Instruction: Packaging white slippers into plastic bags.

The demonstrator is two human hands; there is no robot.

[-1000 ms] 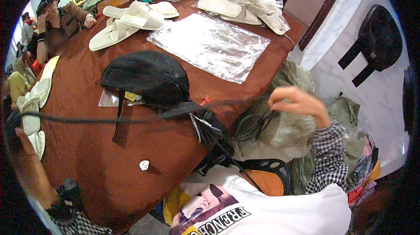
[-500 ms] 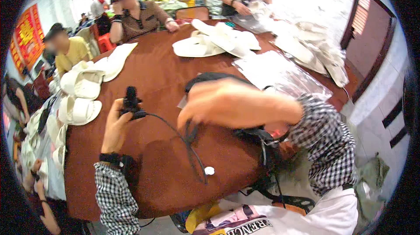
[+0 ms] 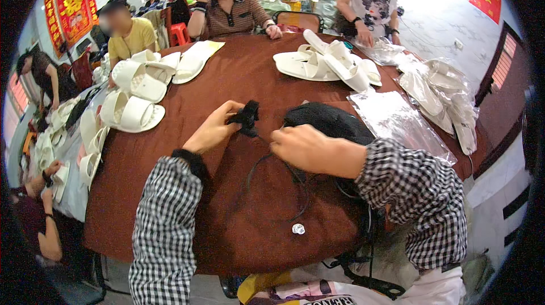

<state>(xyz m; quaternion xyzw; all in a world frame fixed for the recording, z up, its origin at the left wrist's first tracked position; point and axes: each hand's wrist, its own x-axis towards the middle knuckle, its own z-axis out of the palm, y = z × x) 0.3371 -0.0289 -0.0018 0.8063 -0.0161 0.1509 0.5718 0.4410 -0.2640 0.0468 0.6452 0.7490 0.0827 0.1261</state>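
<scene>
My left hand [image 3: 214, 129] is closed on a small black device [image 3: 246, 118] above the brown-covered table [image 3: 187, 208]. A thin black cord [image 3: 306, 198] hangs in a loop below the device. Close to its right side, my right hand [image 3: 315, 147] is closed with its fingertips pinched together; whatever they hold, if anything, is too small to make out. Just behind the right hand lies a black mesh item [image 3: 332, 119], partly hidden by that hand and its checked sleeve. A small round white tag [image 3: 298, 229] lies on the cloth nearer to me.
White slippers [image 3: 133, 113] line the table's left side, and more white slippers [image 3: 329, 61] are piled at the back. Clear plastic bags [image 3: 397, 120] and bagged slippers [image 3: 437, 92] lie at the right. Several people sit or stand around the table.
My left hand has moved right and forward with the black device, toward the right hand. My right hand has shifted right and its fingertips now point at the device. The view has turned left.
</scene>
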